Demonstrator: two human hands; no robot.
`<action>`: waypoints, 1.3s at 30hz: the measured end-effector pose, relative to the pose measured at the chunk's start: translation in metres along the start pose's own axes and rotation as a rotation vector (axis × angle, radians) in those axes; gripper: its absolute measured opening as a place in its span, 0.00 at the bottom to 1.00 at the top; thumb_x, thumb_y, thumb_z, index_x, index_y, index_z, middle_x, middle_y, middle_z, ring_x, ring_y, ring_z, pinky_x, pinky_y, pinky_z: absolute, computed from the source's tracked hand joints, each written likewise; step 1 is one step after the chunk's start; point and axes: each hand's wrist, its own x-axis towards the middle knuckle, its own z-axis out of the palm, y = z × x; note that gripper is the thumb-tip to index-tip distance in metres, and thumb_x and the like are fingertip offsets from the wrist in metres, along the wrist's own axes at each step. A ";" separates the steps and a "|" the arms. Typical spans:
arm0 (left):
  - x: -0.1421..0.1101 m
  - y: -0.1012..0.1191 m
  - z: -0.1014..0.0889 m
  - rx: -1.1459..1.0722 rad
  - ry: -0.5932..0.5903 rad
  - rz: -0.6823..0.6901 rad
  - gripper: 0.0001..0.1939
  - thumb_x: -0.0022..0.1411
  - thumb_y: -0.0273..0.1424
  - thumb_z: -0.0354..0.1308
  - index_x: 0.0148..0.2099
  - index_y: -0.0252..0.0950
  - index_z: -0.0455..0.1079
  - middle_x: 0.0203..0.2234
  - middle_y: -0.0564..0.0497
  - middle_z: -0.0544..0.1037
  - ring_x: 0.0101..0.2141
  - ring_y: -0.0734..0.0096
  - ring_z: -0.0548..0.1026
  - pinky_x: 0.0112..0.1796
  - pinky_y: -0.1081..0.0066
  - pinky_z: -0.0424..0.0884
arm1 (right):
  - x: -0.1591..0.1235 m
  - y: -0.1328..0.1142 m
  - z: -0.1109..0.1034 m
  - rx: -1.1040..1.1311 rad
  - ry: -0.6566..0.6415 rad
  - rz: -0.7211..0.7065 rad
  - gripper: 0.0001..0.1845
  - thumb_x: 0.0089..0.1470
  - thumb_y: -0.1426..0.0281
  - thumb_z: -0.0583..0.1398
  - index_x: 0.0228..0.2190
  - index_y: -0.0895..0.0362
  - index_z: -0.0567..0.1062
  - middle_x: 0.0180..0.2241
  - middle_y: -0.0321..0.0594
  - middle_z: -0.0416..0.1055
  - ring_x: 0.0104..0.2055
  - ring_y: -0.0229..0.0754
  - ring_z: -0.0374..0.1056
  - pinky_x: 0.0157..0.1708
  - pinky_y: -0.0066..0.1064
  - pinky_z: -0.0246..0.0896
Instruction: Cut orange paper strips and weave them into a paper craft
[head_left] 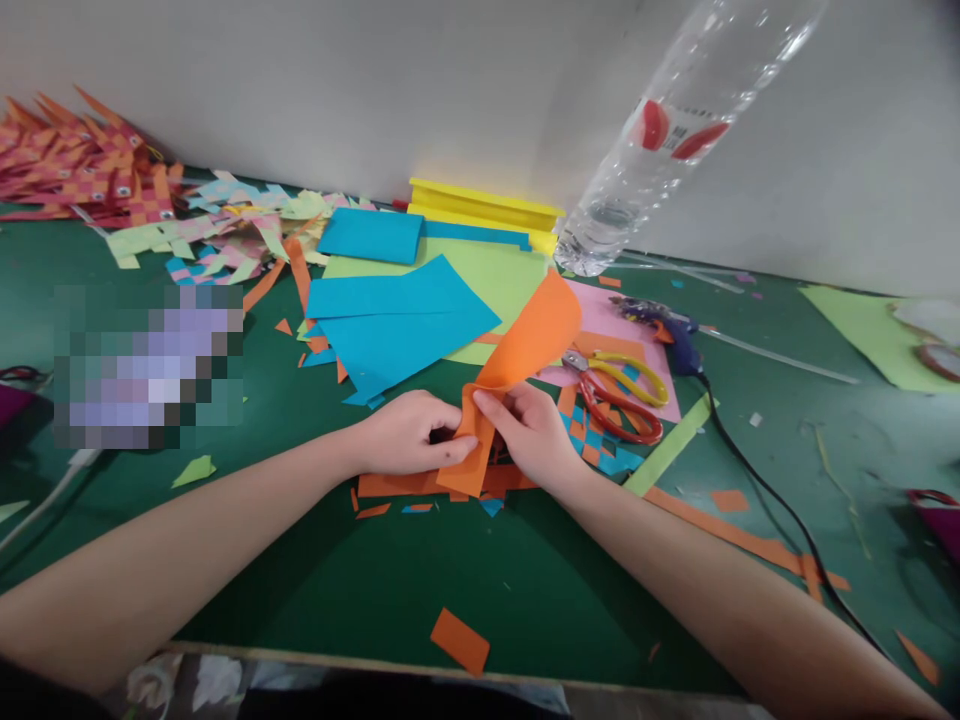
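Both hands pinch one piece of orange paper [529, 330] over the middle of the table. My left hand [416, 432] is closed on its lower left edge, thumb on top. On the other side, my right hand [538, 430] is closed on it, thumb pressing at a fold. The paper's upper end curls up and away to the right. Beneath the hands lie more orange strips [397, 484]. Blue paper sheets [397, 325] lie just beyond, on a light green sheet [499, 280]. Scissors [619, 395] with red and yellow handles rest right of my right hand.
A clear plastic bottle [637, 170] stands at the back right. A glue gun [675, 340] trails a black cord [757, 490] rightward. Woven paper pieces [247, 220] and red-orange paper fish [82, 165] are heaped back left. A blurred-out device [150, 370] lies left; paper scraps [460, 640] are scattered around.
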 end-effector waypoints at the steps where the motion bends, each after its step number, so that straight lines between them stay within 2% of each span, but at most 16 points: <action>1: 0.000 0.000 0.000 -0.004 -0.005 -0.002 0.19 0.64 0.37 0.47 0.23 0.38 0.47 0.16 0.59 0.53 0.19 0.78 0.54 0.22 0.72 0.49 | 0.000 0.000 0.000 0.010 0.001 0.004 0.19 0.56 0.52 0.58 0.31 0.56 0.70 0.20 0.30 0.59 0.20 0.34 0.54 0.18 0.28 0.50; 12: 0.000 0.001 0.000 -0.007 -0.022 -0.022 0.19 0.63 0.36 0.47 0.23 0.37 0.47 0.16 0.58 0.52 0.19 0.77 0.54 0.23 0.72 0.49 | 0.000 -0.005 0.000 0.043 0.003 -0.028 0.16 0.56 0.55 0.60 0.28 0.55 0.70 0.19 0.30 0.59 0.19 0.33 0.53 0.16 0.27 0.48; 21: 0.001 0.005 -0.003 -0.143 -0.007 -0.077 0.18 0.64 0.36 0.47 0.24 0.37 0.51 0.17 0.58 0.55 0.19 0.79 0.54 0.21 0.75 0.50 | -0.002 -0.005 0.001 0.150 0.006 0.041 0.17 0.55 0.54 0.60 0.31 0.55 0.70 0.20 0.30 0.62 0.18 0.33 0.57 0.16 0.26 0.53; 25: 0.001 0.005 -0.002 -0.183 -0.001 -0.080 0.18 0.66 0.37 0.48 0.25 0.36 0.54 0.18 0.58 0.57 0.20 0.79 0.55 0.21 0.76 0.51 | -0.002 -0.006 0.001 0.127 0.002 0.000 0.18 0.54 0.53 0.60 0.30 0.55 0.71 0.21 0.32 0.63 0.20 0.34 0.58 0.17 0.27 0.54; 29: 0.002 0.005 -0.002 -0.199 0.008 -0.072 0.19 0.67 0.37 0.48 0.24 0.36 0.53 0.17 0.59 0.55 0.19 0.79 0.54 0.21 0.76 0.50 | -0.003 -0.007 0.001 0.143 -0.005 -0.007 0.17 0.53 0.53 0.61 0.28 0.55 0.70 0.20 0.32 0.63 0.20 0.34 0.58 0.17 0.27 0.55; 33: 0.002 0.005 -0.004 -0.222 0.022 -0.069 0.18 0.66 0.36 0.47 0.25 0.36 0.53 0.18 0.59 0.55 0.20 0.80 0.53 0.20 0.76 0.50 | -0.003 -0.006 0.001 0.175 0.008 0.028 0.20 0.52 0.50 0.62 0.25 0.55 0.70 0.16 0.30 0.62 0.16 0.32 0.57 0.16 0.26 0.53; 39: -0.001 0.001 -0.006 -0.289 -0.043 -0.088 0.19 0.64 0.38 0.48 0.22 0.37 0.50 0.18 0.58 0.51 0.19 0.80 0.51 0.20 0.75 0.48 | -0.001 0.001 -0.001 0.259 0.055 0.019 0.28 0.56 0.46 0.57 0.20 0.56 0.69 0.15 0.32 0.65 0.16 0.32 0.57 0.16 0.26 0.53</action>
